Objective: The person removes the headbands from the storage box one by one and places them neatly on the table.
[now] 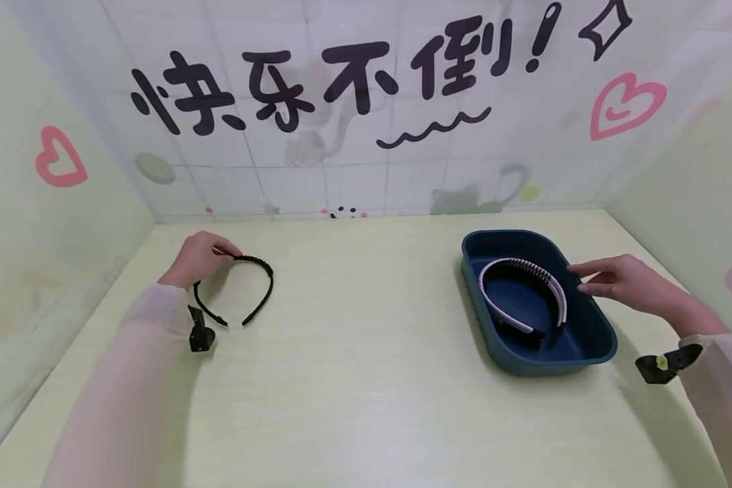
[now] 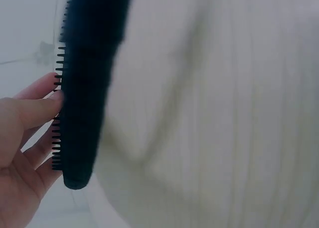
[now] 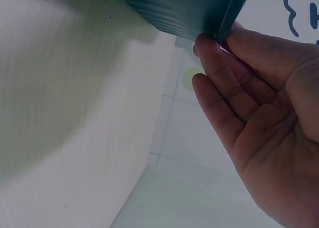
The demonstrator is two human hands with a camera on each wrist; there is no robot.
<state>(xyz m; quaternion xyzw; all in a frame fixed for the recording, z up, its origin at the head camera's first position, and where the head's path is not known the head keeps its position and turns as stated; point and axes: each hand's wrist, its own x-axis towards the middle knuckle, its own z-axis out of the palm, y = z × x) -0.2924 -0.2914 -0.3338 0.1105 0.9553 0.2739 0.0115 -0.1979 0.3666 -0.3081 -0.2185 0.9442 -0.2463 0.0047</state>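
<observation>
On the left side of the table, my left hand (image 1: 196, 261) pinches a black toothed headband (image 1: 272, 276) at its upper left part. The left wrist view shows thumb and fingers at the comb-like teeth of the headband (image 2: 87, 98), its rounded end pointing down. At the right, my right hand (image 1: 631, 286) holds the right rim of a dark blue plastic bin (image 1: 531, 369). The right wrist view has thumb and fingertips pinching the edge of the bin (image 3: 184, 13). Inside the bin lies a pale pink headband (image 1: 505, 317) with dark teeth and dark ends.
The pale wooden table (image 1: 354, 379) stretches between the two hands. Behind it hangs a printed backdrop (image 1: 341, 183) with black lettering, and similar patterned sheets stand at the left and right sides. A small black camera (image 1: 201, 332) sits on the left sleeve, another (image 1: 665, 364) on the right.
</observation>
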